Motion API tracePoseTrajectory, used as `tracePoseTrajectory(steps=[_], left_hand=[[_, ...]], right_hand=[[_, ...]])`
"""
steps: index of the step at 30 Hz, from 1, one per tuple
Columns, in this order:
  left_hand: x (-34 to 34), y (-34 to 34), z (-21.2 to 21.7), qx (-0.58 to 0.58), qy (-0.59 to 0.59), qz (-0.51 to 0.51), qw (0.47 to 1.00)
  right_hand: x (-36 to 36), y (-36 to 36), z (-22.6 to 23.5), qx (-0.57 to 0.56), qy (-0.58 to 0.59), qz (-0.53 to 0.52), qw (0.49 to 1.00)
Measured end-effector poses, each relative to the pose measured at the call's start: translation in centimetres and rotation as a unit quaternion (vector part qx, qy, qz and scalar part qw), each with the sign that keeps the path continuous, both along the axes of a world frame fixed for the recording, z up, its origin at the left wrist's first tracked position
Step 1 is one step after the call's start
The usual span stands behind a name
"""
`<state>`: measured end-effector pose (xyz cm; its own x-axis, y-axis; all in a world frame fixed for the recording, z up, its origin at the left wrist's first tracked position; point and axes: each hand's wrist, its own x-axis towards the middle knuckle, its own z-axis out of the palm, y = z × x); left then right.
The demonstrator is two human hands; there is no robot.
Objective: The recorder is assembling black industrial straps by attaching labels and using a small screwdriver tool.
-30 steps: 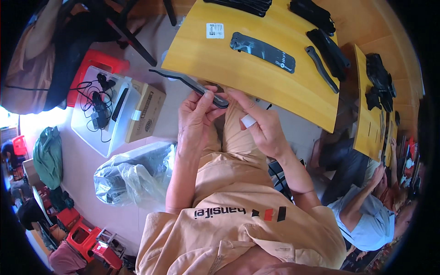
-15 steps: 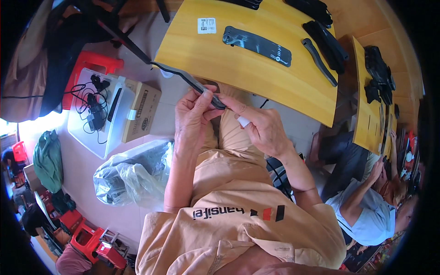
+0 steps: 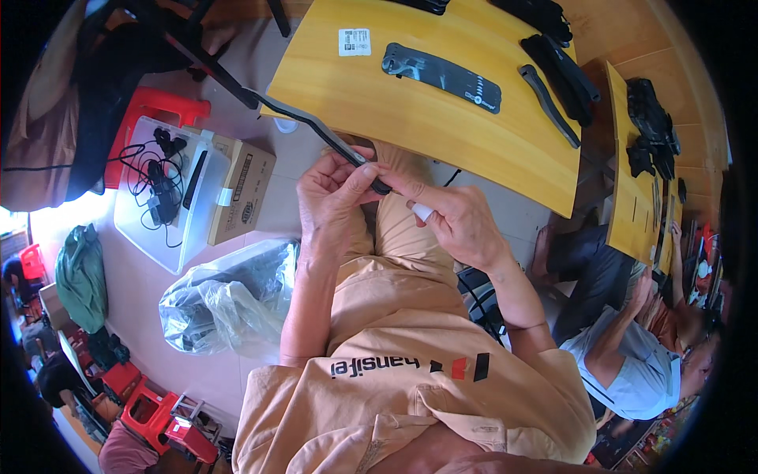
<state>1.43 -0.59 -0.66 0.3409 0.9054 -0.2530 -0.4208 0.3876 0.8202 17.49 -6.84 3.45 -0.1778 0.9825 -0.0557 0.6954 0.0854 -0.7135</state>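
Strip [image 3: 338,144] pinched by left hand [image 3: 330,197], held over lap [image 3: 404,237], near table [image 3: 355,96]. Near end touched by right hand [image 3: 467,225]; whether pinched there too, cannot be told.

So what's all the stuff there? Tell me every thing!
Bent strip: 1, dark grey, middle
Small piece: 1, white, middle
Tables: 2, yellow, ahead and right
Flat panel: 1, dark grey, nearer table
Curved strip: 1, grey, nearer table
Label: 1, white, nearer table
Bundles: several, black, both tables
Storage box: 1, clear, left
Cables: several, black, at storage box
Cardboard box: 1, brown, beside storage box
Plastic bag: 1, clear, left
Stools: at least 3, red, left
Cloth: 1, green, far left
Other people: several, mixed clothes, sides
Shirt: 1, tan, bottom
Left hand: 1, bare, holding bent strip
Right hand: 1, bare, at bent strip
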Motion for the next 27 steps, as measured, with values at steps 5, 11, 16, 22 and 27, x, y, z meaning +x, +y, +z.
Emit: tracePoseTrajectory(steps=[5,11,16,22,27], left_hand=[[0.5,-0.1,0.0,-0.003,0.011,0.010,1.000],[1.2,-0.2,0.2,-0.031,-0.012,0.012,0.999],[1.5,-0.3,0.4,-0.048,0.049,-0.030,0.997],[0.6,-0.9,1.2,0.059,0.221,-0.075,0.971],[0.3,-1.0,1.7,0.058,0.202,-0.096,0.973]], right_hand=[[0.0,0.0,-0.4,0.034,0.035,-0.014,0.999],[0.0,-0.2,-0.9,0.010,0.068,-0.060,0.996],[-0.1,-0.2,-1.2,-0.052,0.173,-0.092,0.979],[0.0,-0.3,-1.4,-0.053,0.172,-0.104,0.978],[-0.2,-0.3,-1.5,-0.028,0.173,-0.107,0.979]])
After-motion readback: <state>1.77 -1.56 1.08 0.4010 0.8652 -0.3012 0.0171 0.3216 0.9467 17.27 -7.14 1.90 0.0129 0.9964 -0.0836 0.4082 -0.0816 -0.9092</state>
